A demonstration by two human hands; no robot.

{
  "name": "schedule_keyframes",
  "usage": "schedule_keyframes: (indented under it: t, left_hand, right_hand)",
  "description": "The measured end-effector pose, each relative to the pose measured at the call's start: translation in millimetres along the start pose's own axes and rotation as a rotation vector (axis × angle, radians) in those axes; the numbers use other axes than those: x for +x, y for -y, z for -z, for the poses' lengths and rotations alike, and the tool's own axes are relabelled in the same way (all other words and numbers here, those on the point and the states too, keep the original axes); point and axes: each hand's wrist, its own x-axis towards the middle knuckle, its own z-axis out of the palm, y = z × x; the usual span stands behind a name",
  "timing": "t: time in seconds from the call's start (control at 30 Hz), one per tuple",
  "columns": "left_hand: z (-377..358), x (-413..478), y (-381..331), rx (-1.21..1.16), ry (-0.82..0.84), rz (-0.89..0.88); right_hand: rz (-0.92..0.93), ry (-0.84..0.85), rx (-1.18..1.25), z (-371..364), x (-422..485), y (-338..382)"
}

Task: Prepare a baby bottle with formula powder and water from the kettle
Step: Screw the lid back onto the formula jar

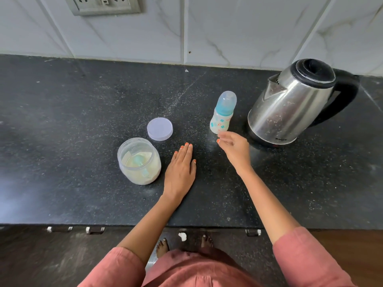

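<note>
The capped baby bottle (222, 114) stood upright between open formula jar (139, 160) and kettle (294, 102), right hand (234, 148) open just short of its base, left hand (180, 168) flat, empty; a mid-body grip was judged best before uncapping.

Bottle (221, 119): teal cap, teal/red print. Kettle (290, 104) silver w/ black. Counter (62, 121) black-speckled.

A wall socket (103, 5) sits above the black counter (62, 121).
</note>
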Motion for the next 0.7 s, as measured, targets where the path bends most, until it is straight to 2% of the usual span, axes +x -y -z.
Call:
schedule_keyframes:
  t: [0.23,0.37,0.6,0.7]
  left_hand:
    - [46.6,-3.6,-16.2,-0.114,-0.254,-0.137]
    - [80.4,-5.2,-9.3,-0.180,-0.341,-0.219]
    - [114.1,-19.3,36.3,-0.293,-0.384,-0.072]
    - [118.2,-23.2,54.7,-0.390,-0.331,-0.004]
  right_hand:
    - [0.088,0.122,0.052,-25.3,-19.7,28.7]
    - [0.125,0.187,0.076,-43.5,-23.1,48.9]
    - [0.196,0.265,-0.183,-86.3,-6.5,64.8]
    - [0.231,0.300,-0.266,-105.0,8.1,63.7]
